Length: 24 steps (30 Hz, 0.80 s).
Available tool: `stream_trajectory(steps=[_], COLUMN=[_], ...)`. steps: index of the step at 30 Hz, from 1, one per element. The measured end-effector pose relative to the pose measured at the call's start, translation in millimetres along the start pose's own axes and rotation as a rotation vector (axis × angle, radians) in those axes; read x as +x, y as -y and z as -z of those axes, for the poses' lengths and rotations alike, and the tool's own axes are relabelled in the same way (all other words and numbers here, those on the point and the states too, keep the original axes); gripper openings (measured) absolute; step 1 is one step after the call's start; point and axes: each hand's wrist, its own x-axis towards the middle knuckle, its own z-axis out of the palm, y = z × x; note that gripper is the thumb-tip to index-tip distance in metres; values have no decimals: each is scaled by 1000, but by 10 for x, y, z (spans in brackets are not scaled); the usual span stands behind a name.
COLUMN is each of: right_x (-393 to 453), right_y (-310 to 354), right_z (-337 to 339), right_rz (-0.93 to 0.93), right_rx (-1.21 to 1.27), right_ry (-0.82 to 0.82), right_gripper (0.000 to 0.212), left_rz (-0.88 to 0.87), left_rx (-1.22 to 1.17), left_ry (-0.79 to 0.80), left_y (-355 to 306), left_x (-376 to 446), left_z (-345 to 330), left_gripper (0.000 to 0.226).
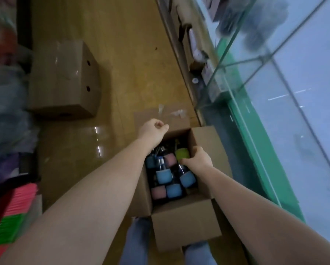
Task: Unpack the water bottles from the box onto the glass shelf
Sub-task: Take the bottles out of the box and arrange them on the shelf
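Note:
An open cardboard box (187, 215) stands on the floor between my legs. Inside it stand several water bottles with blue (164, 176), pink (158, 192) and green (181, 153) caps. My left hand (153, 128) reaches over the box's far left corner, its fingers curled at the edge of the far flap (176, 120), which lies folded outward. At the right inner wall of the box, my right hand (198, 159) curls its fingers round the green-capped bottle. The glass shelf (286, 88) with its green-edged panes runs along the right.
A closed cardboard box (64, 81) sits on the wooden floor at the left. Plastic bags and pink and green packs (14, 213) crowd the left edge. Small boxes (208, 71) lie under the glass shelf.

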Motion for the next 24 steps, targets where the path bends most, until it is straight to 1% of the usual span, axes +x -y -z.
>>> stream_trajectory(steps=[6, 15, 20, 24], right_x=[777, 2010, 2614, 2930], right_y=[-520, -1156, -1337, -1442], right_z=[-617, -1701, -2145, -2412], right_rz=[-80, -150, -182, -196], right_rx=[-2, 32, 61, 41], right_ry=[107, 203, 196, 204], right_gripper=[81, 78, 81, 90], left_rz=[158, 253, 291, 344], left_rx=[7, 74, 117, 129], left_ry=[51, 97, 101, 100], left_y=[795, 1802, 2275, 2595], left_x=[596, 1637, 2147, 2380], left_z=[-571, -1357, -1751, -1974], left_gripper=[36, 45, 52, 62])
